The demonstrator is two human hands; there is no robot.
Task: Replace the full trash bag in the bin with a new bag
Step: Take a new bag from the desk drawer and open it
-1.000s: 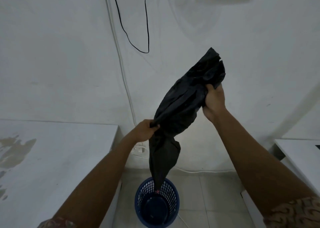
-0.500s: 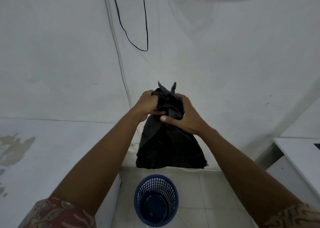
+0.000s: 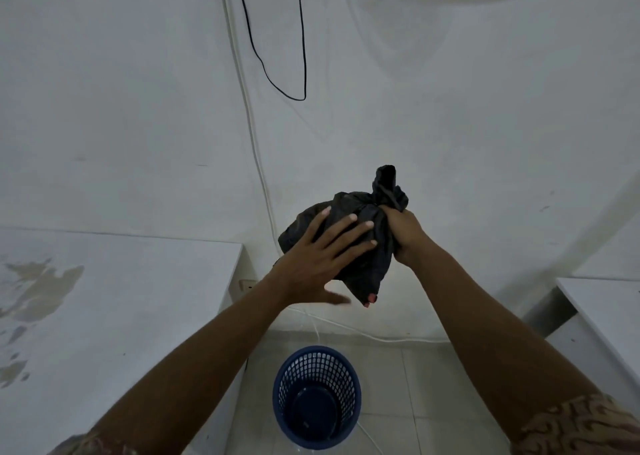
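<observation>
A black trash bag [image 3: 372, 260] is bunched up in the air in front of the white wall, its twisted neck sticking up. My right hand [image 3: 403, 233] is shut around that neck. My left hand [image 3: 322, 257] lies flat against the bag's near side with fingers spread. Something small and pink [image 3: 370, 299] pokes out at the bag's bottom. Below, on the tiled floor, stands a blue mesh bin [image 3: 317, 394] with no bag in it.
A white table [image 3: 104, 316] with stained patches stands at the left, another white table [image 3: 606, 302] at the right. A black cable [image 3: 298, 74] and a white cable [image 3: 256, 150] hang down the wall. A white cord [image 3: 363, 333] runs along the floor edge.
The bag has gone from stretched out between both hands to a bunched bundle. My right hand shifted right onto the neck, and my left hand opened flat against the bag.
</observation>
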